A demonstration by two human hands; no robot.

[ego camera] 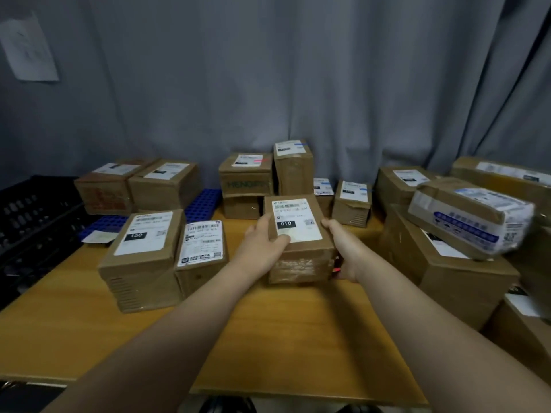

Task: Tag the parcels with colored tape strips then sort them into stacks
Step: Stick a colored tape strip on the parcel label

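A small cardboard parcel (pixel 301 251) with a white label marked 010 is held over the middle of the wooden table (pixel 268 338). My left hand (pixel 262 242) grips its left side, thumb on the label's lower corner. My right hand (pixel 343 248) grips its right side, and something small and red shows under that palm. To the left stand a parcel marked 150 (pixel 140 257) and a smaller labelled parcel (pixel 199 257). At the back, one parcel (pixel 246 171) bears a pink strip and two parcels (pixel 293 165) (pixel 351 201) bear blue strips.
Two brown boxes (pixel 134 186) sit at the back left beside blue racks (pixel 202 204) and black crates (pixel 32 222). Large cartons (pixel 447 272) and a white-wrapped parcel (pixel 471 222) crowd the right side. A grey curtain (pixel 268 84) hangs behind the table.
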